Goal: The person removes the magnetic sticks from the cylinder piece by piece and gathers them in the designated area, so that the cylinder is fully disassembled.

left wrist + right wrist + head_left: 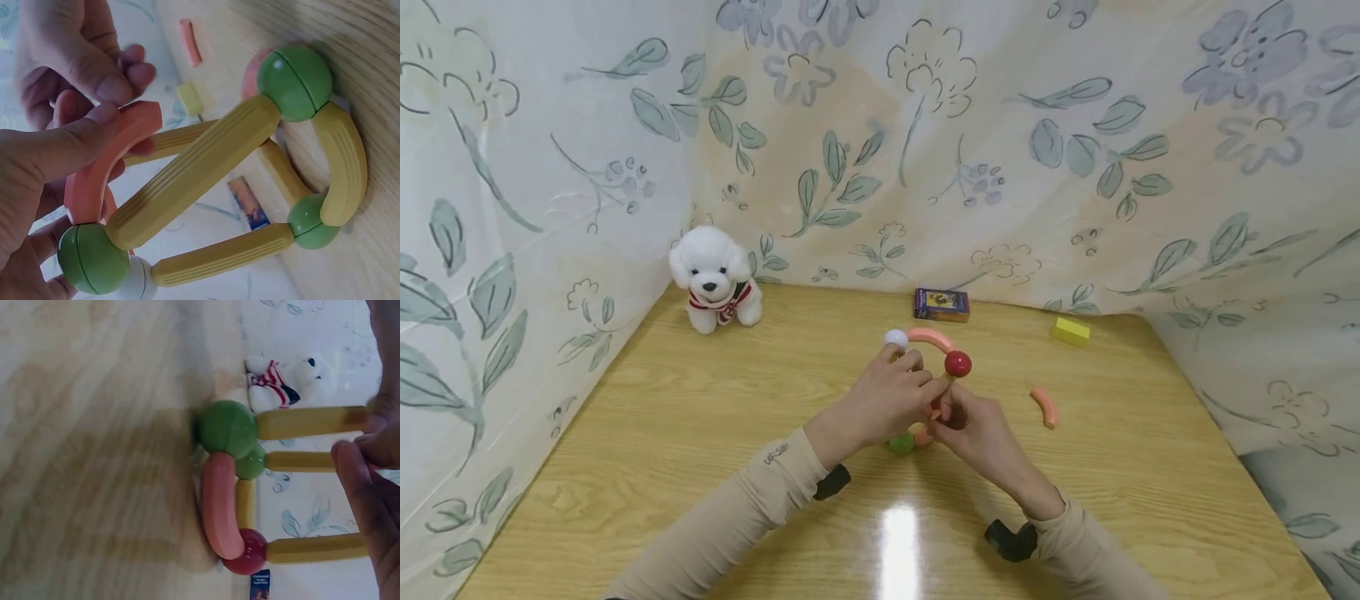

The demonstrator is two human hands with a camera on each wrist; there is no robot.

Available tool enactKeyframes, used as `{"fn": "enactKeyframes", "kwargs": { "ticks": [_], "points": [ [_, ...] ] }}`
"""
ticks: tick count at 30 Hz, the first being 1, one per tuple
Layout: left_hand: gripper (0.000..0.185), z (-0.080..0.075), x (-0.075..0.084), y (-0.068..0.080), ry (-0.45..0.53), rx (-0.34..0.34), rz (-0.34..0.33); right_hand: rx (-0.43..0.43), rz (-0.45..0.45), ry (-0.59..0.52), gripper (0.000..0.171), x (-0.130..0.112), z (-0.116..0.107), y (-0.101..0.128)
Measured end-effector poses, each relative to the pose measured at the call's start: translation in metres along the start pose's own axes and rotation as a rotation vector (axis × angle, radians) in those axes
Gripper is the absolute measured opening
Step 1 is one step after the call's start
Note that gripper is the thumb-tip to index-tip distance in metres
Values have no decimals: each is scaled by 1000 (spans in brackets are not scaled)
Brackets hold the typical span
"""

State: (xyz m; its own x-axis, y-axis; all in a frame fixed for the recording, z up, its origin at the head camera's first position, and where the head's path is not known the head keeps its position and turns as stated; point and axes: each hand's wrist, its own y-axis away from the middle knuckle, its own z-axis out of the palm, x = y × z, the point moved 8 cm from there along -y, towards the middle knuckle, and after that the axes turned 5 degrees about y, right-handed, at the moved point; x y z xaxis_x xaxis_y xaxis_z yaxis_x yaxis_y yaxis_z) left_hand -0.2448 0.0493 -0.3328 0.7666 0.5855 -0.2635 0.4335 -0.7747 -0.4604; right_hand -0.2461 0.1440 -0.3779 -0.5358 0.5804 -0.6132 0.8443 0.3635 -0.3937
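A toy frame of yellow rods [200, 162], green balls [294, 75] and curved pieces stands on the wooden table [700, 433] between my hands. My left hand [917, 379] pinches a pink curved piece [106, 169] at the frame's top, thumb in front and fingers behind. My right hand [951, 408] grips the frame from the other side, its fingertips [119, 78] right by that pink piece's end. In the head view a white ball [895, 337], a pink arc [931, 337] and a red ball [957, 363] top the frame. In the right wrist view a pink arc [219, 503] lies at the base between a green ball [228, 428] and a red ball [247, 550].
A loose pink curved piece [1045, 407] lies right of the hands. A yellow block [1071, 331] and a small card box [942, 304] sit near the back. A white plush dog [717, 279] is in the back left corner. Flowered cloth [512, 208] walls the table on three sides.
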Motion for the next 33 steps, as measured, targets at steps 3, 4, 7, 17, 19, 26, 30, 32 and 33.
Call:
{"fn": "enactKeyframes", "kwargs": {
  "ticks": [3,4,7,17,19,26,30,32,33],
  "points": [
    [34,-1,-1,1,0,9,8,33,-40,35,27,-2,1,-1],
    [33,-2,-2,3,9,21,6,36,-43,39,28,-2,2,0],
    [31,-10,-11,11,91,83,-66,28,-43,49,30,-2,5,-1],
    [32,3,-51,42,696,74,-488,46,-69,102,34,3,1,0],
    [30,10,-51,41,801,28,-527,41,-60,107,33,4,1,1],
    [22,8,-42,35,939,36,-508,61,-35,68,22,2,-2,6],
    [26,2,-37,31,905,69,-439,113,-55,75,20,-3,-7,7],
    [29,1,-35,30,883,74,-420,133,-75,82,20,-6,-9,6],
    [29,1,-34,30,873,77,-410,143,-86,87,20,-8,-11,6]
  ]
}}
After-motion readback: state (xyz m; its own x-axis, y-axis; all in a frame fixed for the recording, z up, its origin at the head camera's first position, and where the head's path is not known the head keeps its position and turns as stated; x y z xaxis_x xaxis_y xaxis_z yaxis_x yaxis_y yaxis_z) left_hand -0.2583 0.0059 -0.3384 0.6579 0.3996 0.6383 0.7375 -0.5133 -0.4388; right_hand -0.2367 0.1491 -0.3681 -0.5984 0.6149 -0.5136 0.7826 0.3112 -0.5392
